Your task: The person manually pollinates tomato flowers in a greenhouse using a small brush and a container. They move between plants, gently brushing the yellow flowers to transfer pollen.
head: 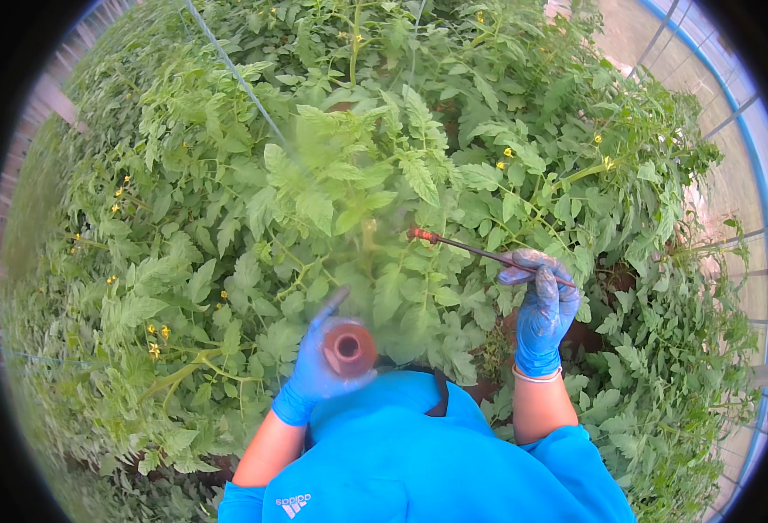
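Note:
My left hand [312,366], in a blue glove, is wrapped around a reddish-brown bottle [363,350] with its round open mouth facing up. The index finger points away from the bottle. In my right hand [546,307], whose glove is stained at the fingers, is a thin dark stick [479,252]. Its red, wet-looking tip [423,235] points left, close to the stem of a tomato plant [369,238]. Whether the tip touches the plant, I cannot tell. How full the bottle is stays hidden in its dark mouth.
Dense tomato foliage [214,216] surrounds me, with yellow flowers [160,333] in several clusters. A blue-green string [237,75] slants down from above. Along the right runs a greenhouse side wall [760,176] with metal bars and a blue band.

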The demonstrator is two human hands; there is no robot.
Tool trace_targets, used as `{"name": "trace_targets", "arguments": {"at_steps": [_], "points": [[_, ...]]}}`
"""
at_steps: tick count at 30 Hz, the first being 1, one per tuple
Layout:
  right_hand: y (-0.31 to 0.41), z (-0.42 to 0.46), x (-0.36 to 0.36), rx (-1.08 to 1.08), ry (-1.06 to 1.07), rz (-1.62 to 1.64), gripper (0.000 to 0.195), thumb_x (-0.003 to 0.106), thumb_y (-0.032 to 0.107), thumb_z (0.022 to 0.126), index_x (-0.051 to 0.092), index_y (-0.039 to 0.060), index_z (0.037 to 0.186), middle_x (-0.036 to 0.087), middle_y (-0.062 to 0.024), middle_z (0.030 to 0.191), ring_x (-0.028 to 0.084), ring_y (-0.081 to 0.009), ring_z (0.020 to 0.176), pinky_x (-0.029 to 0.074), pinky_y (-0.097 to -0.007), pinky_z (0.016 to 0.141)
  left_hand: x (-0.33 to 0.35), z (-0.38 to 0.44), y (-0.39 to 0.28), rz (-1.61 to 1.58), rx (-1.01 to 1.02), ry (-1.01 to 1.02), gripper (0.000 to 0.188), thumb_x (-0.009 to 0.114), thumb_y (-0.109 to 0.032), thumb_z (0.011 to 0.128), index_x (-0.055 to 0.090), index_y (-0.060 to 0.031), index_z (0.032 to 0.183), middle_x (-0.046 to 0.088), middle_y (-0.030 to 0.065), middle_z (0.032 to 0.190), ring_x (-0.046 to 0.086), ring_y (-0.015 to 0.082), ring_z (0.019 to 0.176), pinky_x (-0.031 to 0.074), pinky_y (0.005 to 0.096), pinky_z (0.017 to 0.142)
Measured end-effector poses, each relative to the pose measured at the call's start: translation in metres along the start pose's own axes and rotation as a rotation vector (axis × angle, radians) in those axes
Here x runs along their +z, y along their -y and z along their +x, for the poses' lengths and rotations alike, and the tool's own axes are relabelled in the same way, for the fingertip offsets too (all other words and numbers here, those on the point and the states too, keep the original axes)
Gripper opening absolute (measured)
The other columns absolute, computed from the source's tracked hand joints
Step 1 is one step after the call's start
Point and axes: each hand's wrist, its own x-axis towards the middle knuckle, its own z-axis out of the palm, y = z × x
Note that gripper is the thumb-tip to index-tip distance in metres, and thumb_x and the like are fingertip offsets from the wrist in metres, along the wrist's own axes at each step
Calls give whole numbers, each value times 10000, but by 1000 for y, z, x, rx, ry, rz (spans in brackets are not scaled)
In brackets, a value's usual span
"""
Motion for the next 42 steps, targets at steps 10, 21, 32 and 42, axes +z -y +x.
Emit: {"name": "trace_targets", "arguments": {"at_steps": [10, 21, 32, 42], "points": [[32, -62, -23, -26, -70, -200, 394, 536, 294, 947, 665, -78, 920, 684, -183, 752, 654, -265, 741, 504, -423, 831, -19, 16, 78, 334, 22, 68, 611, 860, -322, 519, 654, -106, 1052, 340, 141, 1525, 191, 438, 1438, 242, 511, 1162], [16, -95, 16, -27, 123, -242, 353, 536, 290, 953, 658, -39, 920, 656, -148, 627, 632, -300, 793, 492, -443, 807, 2, -54, 84, 457, -56, 263, 654, 811, -364, 554, 619, -97, 1120, 507, 134, 1367, 278, 403, 1416, 335, 541, 1102], [1, -100, 70, 119, 238, -139, 269, 556, 166, 961, 624, -50, 1106, 666, -209, 1009, 686, -276, 877, 554, -378, 795, -5, -80, 96, 395, 54, 90, 656, 855, -318, 548, 576, -88, 1095, 483, 177, 1367, 423, 442, 1304, 413, 519, 1051], [-60, -73, 82, 198, 332, -519, 190, 549, 72, 966, 631, -29, 1104, 703, -105, 932, 677, -154, 844, 527, -284, 777, 2, -8, 70, 217, -80, 284, 584, 845, -321, 521, 673, -100, 1034, 179, 220, 1566, 538, 424, 1205, 490, 477, 949]]}}
